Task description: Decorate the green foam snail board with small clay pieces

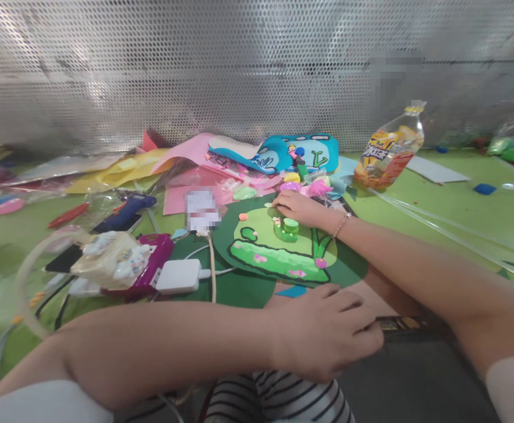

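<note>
A dark green foam panel lies on the table, with a lighter green layer and raised clay shapes on it. These include a small green caterpillar-like figure, a black-outlined grass strip and a purple flower. At the panel's upper edge my right hand is closed, its fingertips on a small pale green clay piece. My left hand rests by the near table edge in front of the panel. Its fingers are curled, and anything under them is hidden.
Left stand a purple device with cream decorations, a white charger, cables and a blue glue gun. Behind the panel are clay lumps and a blue decorated case. A plastic bottle leans to the right.
</note>
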### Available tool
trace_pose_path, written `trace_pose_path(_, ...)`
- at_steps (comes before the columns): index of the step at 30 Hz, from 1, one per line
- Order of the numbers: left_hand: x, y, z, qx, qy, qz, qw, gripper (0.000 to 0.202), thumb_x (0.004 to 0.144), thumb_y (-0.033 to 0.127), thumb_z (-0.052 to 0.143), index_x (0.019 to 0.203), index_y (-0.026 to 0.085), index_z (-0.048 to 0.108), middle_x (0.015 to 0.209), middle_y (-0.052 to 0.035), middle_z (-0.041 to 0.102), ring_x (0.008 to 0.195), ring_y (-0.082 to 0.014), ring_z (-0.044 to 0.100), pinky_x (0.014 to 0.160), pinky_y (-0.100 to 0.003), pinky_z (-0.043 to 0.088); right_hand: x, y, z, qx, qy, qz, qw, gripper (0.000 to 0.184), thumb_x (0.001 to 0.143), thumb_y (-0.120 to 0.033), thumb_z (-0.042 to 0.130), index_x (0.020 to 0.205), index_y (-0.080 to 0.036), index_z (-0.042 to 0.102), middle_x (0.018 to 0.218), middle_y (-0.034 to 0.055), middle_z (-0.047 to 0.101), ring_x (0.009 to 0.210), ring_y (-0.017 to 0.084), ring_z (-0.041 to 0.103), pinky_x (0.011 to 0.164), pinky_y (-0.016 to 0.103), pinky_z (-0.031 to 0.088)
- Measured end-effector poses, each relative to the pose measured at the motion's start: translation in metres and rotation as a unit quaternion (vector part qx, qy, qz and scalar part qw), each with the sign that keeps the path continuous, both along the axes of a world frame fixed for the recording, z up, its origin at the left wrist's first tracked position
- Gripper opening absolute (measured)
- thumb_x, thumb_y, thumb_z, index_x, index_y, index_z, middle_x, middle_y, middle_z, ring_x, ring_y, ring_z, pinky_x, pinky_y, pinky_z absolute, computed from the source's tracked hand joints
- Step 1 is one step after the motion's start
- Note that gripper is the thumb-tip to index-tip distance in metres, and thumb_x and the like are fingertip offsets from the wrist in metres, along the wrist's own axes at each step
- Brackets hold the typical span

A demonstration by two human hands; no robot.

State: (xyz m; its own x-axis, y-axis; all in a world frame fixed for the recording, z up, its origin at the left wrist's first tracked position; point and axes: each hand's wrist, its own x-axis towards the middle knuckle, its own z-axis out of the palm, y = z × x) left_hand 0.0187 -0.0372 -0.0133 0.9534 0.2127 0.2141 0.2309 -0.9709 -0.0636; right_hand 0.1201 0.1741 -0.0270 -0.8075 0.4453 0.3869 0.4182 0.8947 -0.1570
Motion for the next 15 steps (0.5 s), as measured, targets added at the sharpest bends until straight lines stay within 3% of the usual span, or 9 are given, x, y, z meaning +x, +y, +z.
trace_pose_path(15,0.0007,0.0002,0.0007,-0.004,0.003,0.007,1.000,0.038,0.084,0.029,0.046,0.118,0.013,0.049,0.116,-0.0098,0.051,0.107,-0.0219,0.046,0.086,-0.036,0.039,-0.0008,0.0002,0.0006,0.004,-0.002,-0.001,1.000,0.027,0.089,-0.021,0.038,0.097,-0.013,0.063,0.095,0.0119,0.058,0.090,0.022,0.052,0.083,0.038,0.043)
